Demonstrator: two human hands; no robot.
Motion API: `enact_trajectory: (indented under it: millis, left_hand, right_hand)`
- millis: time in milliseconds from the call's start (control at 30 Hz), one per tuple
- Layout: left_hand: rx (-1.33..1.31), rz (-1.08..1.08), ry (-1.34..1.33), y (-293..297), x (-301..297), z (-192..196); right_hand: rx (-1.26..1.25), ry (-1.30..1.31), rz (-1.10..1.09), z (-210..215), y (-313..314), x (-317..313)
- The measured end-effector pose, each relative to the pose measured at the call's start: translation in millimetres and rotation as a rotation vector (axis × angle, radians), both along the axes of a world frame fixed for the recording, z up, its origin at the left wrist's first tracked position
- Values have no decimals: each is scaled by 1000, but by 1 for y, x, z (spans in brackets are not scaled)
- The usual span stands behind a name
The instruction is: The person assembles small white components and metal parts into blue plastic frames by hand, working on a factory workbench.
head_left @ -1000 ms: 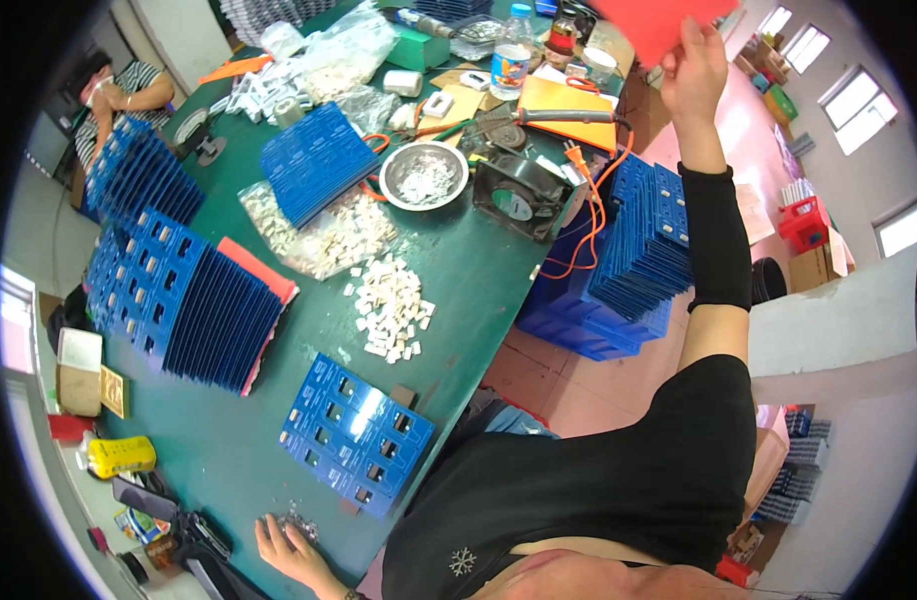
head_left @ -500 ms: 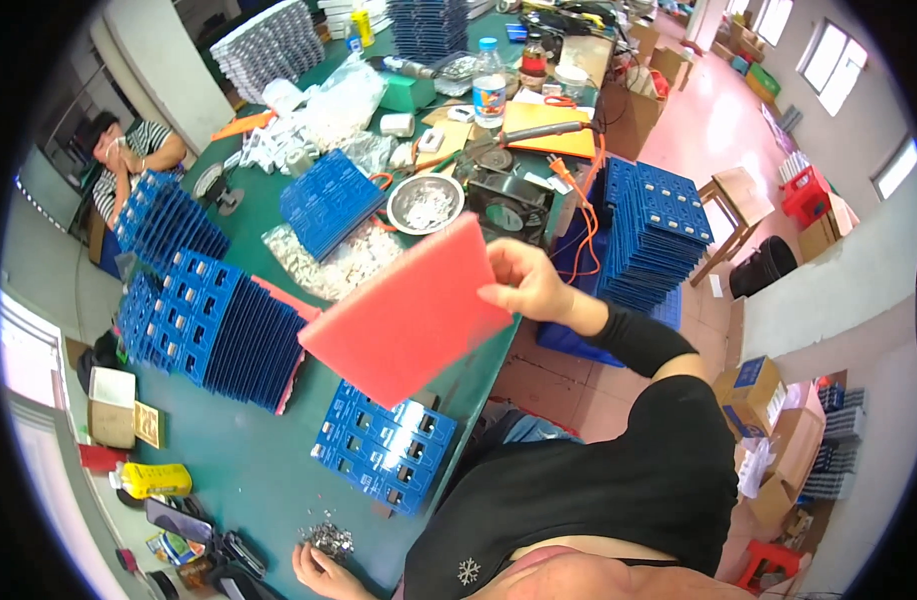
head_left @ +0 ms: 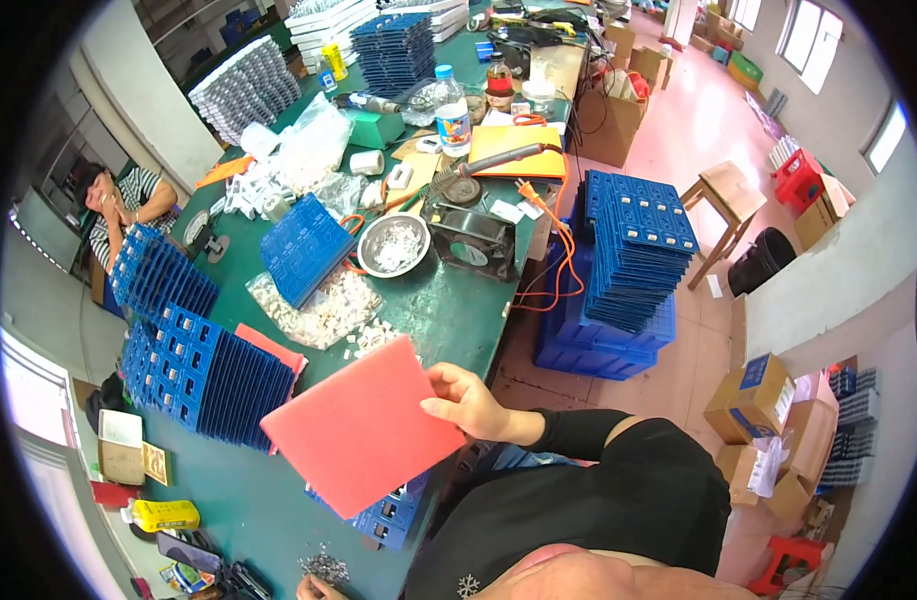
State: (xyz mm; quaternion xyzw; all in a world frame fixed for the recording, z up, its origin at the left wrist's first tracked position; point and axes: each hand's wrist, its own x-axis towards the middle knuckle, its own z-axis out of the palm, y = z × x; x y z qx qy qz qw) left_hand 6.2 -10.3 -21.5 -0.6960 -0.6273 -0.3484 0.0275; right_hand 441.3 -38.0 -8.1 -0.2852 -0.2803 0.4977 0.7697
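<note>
A seated person (head_left: pixel 129 215) in a striped top clasps both hands before the face at the upper left of the frame, beyond tilted stacks of blue boards (head_left: pixel 204 375) standing on a green table (head_left: pixel 234 490). A yellow bottle (head_left: pixel 167 515) lies at the lower left. At the bottom edge, the left hand (head_left: pixel 319 589), mostly cut off, rests beside a small heap of metal bits (head_left: pixel 325 566); how far its fingers are parted cannot be told. At center, a red sheet (head_left: pixel 359 425) is held tilted above the table, partly hiding a blue panel (head_left: pixel 393 520). Behind it sit a bag of white pieces (head_left: pixel 304 312) and a metal bowl (head_left: pixel 395 246). The right hand (head_left: pixel 469 402) pinches the sheet's right edge, thumb on the near face, fingers curled close behind. At right, more boards (head_left: pixel 639 250) stand on blue crates (head_left: pixel 604 345), near a wooden stool (head_left: pixel 729 192).
</note>
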Motion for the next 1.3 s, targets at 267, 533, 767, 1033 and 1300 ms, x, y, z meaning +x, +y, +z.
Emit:
enact_trajectory:
  millis: [267,533,767,1033,1300]
  left_hand:
    - [-244,153,-218,10,-11,-15]
    - [-139,29,-379,2,-10,-13]
    - [-164,16,-293,1,-14,-11]
    - [-170,-10,-332,-1,-10,-1]
    - [-186,-12,-307,2,-7,-5]
  right_hand:
    - [49,-224,282,44,23,-21]
    - [404,-911,-91,76,38,-5]
    - [341,-367,-807,158,132,118]
    - [-144,-512,-639,132,322,209]
    - [-556,-1644,-98,141,288,245]
